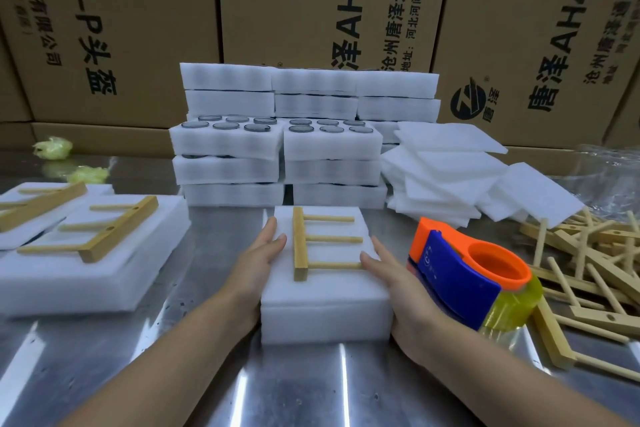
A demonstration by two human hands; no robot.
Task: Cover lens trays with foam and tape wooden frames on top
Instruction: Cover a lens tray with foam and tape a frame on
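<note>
Pressing foam stack (325, 293) between left hand (258, 262) and right hand (398, 288), fingers straight, uncurled; frame (299, 246) between both palms, dispenser (460, 284) just beside right.

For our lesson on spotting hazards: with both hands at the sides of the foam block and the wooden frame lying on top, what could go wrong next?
The wooden frame seems untaped on the foam block; if the left hand and right hand shift the block, it may slide off. The tape dispenser sits close beside the right hand and could get knocked.
</note>
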